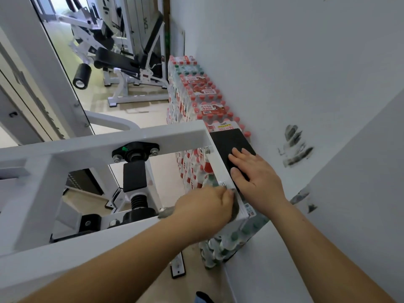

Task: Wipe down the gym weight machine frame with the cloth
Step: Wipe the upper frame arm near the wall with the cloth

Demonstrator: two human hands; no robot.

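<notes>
The white weight machine frame (pixel 170 136) fills the left and middle of the head view, seen from above. Its end crossbar carries a black pad (pixel 229 141) on top. My left hand (pixel 205 206) grips a grey cloth (pixel 235 209) and presses it against the near end of that crossbar, beside two bolts. Most of the cloth is hidden under the hand. My right hand (pixel 255 176) lies flat on the black pad, fingers straight.
Shrink-wrapped packs of red-capped water bottles (pixel 196 95) are stacked along the white wall (pixel 284 62) right behind the frame. The wall has dark smudges (pixel 295 145). Another white machine with a black bench (pixel 118 60) stands further back on the beige floor.
</notes>
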